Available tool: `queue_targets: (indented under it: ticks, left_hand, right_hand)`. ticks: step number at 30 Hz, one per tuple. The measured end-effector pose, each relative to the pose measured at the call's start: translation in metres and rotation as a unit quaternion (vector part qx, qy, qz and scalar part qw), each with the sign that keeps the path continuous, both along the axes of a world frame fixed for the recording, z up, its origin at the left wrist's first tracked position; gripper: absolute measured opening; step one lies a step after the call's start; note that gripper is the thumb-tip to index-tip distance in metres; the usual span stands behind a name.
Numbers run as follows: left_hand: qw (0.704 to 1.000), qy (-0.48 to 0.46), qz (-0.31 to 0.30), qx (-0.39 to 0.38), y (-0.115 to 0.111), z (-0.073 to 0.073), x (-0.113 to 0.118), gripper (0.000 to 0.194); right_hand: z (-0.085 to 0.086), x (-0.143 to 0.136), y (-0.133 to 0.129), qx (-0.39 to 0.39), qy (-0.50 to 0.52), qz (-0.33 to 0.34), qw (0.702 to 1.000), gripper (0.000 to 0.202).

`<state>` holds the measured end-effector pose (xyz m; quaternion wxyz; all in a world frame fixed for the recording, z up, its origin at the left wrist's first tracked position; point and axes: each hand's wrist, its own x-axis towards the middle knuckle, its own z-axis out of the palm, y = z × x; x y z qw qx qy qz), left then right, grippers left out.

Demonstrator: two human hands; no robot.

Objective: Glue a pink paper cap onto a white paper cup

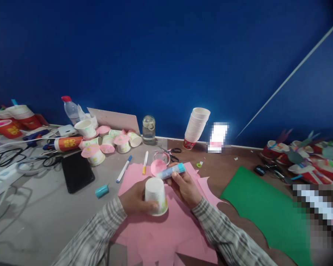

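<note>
Paper cup (154, 188) upside down, clamped in left fingers (152, 206), right fingers (178, 178) around glue stick (168, 172), forearms (96, 231) angled inward.

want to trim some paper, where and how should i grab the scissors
Take the scissors by the dark loops, coming from the right. They lie with the loops toward the right and the blades toward the left, so that grip should keep fingers off the edges. The right hand suits that side, but it holds the glue stick, so put that down first.
</note>
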<state>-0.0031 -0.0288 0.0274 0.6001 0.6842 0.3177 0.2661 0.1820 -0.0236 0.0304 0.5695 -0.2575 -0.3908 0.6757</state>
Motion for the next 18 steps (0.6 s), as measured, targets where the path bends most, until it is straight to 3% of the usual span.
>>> queue_targets:
  ticks: [3,7,9,12,14,18]
  left_hand:
    - [0.999,0.019,-0.004,0.026,-0.001,-0.001,0.001,0.053]
    - [0.978,0.163,0.088,0.097,0.003,-0.003,0.003,0.046]
    - [0.939,0.262,0.164,0.149,0.005,-0.004,0.003,0.047]
    - [0.897,0.331,0.228,0.182,0.006,-0.005,0.005,0.055]
    - [0.877,0.365,0.24,0.2,0.006,-0.007,0.006,0.064]
    - [0.825,0.45,0.229,0.256,0.003,-0.009,0.01,0.075]
  right_hand:
    - [-0.001,0.0,0.003,-0.015,0.0,0.006,1.0,0.031]
    - [-0.001,0.006,0.005,0.017,-0.049,-0.115,0.992,0.03]
    - [0.002,0.009,0.002,0.066,-0.123,-0.191,0.972,0.026]
    - [0.009,0.007,-0.009,0.18,-0.266,-0.258,0.911,0.019]
    - [0.013,0.002,-0.017,0.25,-0.321,-0.249,0.879,0.018]
    - [0.016,-0.005,-0.026,0.308,-0.358,-0.202,0.858,0.023]
